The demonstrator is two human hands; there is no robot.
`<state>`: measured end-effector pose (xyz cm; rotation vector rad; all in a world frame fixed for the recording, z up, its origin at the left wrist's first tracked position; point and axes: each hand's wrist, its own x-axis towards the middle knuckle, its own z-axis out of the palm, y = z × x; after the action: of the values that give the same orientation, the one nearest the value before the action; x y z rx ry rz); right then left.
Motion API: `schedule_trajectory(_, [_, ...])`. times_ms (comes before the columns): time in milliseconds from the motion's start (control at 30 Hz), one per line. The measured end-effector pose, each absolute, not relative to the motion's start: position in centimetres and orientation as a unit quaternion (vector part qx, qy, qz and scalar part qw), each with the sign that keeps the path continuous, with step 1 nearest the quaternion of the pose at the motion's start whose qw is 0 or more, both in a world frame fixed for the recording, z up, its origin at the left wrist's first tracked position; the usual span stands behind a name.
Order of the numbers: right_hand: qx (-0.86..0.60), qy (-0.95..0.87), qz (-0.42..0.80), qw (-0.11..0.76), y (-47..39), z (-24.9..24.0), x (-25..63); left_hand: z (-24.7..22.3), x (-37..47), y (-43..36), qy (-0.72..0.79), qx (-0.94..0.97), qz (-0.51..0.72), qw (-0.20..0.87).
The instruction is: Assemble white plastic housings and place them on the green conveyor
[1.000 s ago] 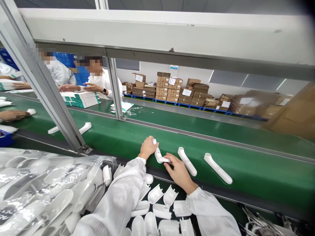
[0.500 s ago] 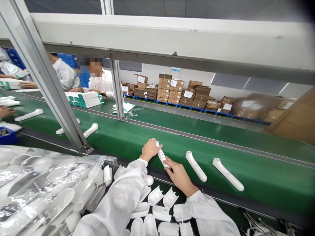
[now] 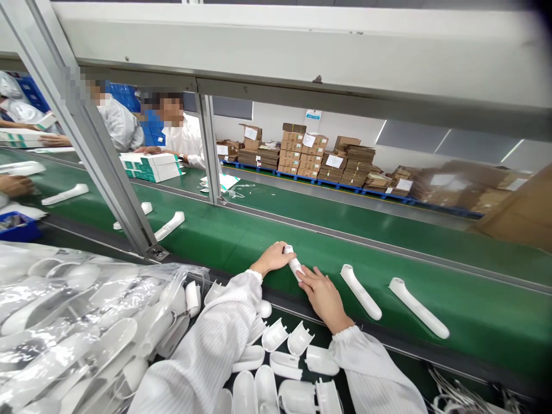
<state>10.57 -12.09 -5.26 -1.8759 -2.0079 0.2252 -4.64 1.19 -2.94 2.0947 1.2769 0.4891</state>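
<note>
moved: since 1 second ago the 2 loose white thermometer bodies [image 3: 360, 283] on the belt have slid right, and both hands have followed with the piece they hold; the right hand now lies flatter over it.
near bag: clear plastic bag [image 3: 86, 322] at lower left, full of white moulded shells, its open mouth by the left sleeve.
near tray: dark tray [image 3: 321, 339] under the forearms, holding loose white half-shells [image 3: 276, 336], most hollow side up.
left hand: left hand [image 3: 271, 260] rests on the green conveyor belt [image 3: 474, 310], fingers curled together around the upper end of a white thermometer body [image 3: 293, 263].
right hand: right hand [image 3: 324, 298], fingers nearly straight and close together, fingertips pressing on the lower end of the same body; no clamp visible.
held piece: lies on the belt's near edge, tilted, between the 2 hands.
farther: 2 more white bodies left of the frame post [image 3: 107, 167]; stacked white-and-green cartons [image 3: 150, 167] by co-workers; cardboard boxes [image 3: 302, 149] at the wall.
</note>
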Motion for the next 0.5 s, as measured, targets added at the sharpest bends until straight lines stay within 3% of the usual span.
schedule_trajectory(133, [-0.611, -0.746, 0.110, 0.239, -13.7, -3.1, 7.2, -3.1, -5.6, 1.8, 0.503, 0.752, 0.209, 0.370])
schedule_trajectory(267, [-0.503, -0.807, 0.231, 0.204, -15.6, -2.1, 3.8, -4.4, -7.3, 2.9, 0.545, 0.736, 0.275, 0.292])
schedule_trajectory(500, [-0.498, -0.797, 0.247, 0.238, -15.2, -3.8, 3.7, -5.2, -7.9, 2.4, 0.559, 0.751, 0.285, 0.204])
